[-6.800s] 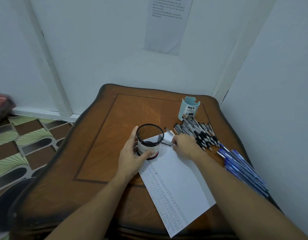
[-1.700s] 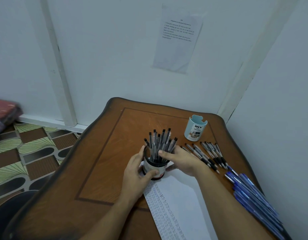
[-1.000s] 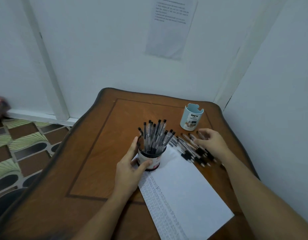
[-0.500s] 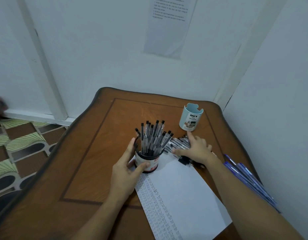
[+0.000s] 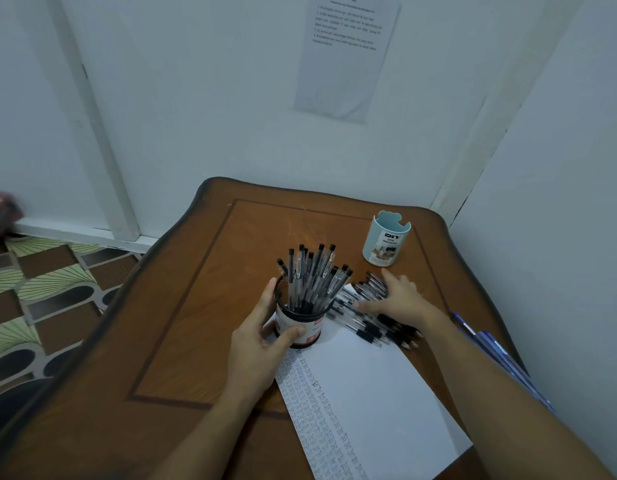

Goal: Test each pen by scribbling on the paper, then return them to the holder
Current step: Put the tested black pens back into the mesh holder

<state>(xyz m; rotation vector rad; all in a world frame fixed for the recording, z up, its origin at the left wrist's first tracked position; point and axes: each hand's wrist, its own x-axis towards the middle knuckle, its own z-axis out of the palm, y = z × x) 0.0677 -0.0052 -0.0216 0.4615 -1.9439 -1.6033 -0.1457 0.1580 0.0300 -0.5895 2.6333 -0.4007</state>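
**Mesh holder gripped, loose pens under a flat hand**

Head view, looking down on a brown wooden table [image 5: 196, 323] set in a white-walled corner.

Grips the black mesh pen holder [image 5: 298, 327] with the left hand [image 5: 262, 337]. Thumb curled across the near wall, fingers wrapped round the far left side, clamped on the holder. Holder upright on the far left corner of the paper [image 5: 369, 393], near the middle of the table. Holder packed with clear-barrelled black pens [image 5: 310, 278], caps up, fanned slightly to the right.

Lays the right hand [image 5: 400, 301] palm down on a heap of loose black pens [image 5: 380, 327] just right of the holder. Fingers straight and spread apart, thumb stretched towards the holder, nothing pinched. Heap partly on the far edge of the paper, partly on bare wood.

Paper white, laid slantwise, its left margin filled with rows of small scribbles.

Beyond the right hand, a light-blue desk organizer cup [image 5: 386, 242], upright, close to one fingertip; contact impossible to judge.

Along the right edge of the table, a row of blue pens [image 5: 497, 358], partly hidden by the right forearm, apart from the black heap.

On the wall, a printed sheet [image 5: 348, 53], text too small to read. At left, patterned floor tiles [image 5: 40, 289].
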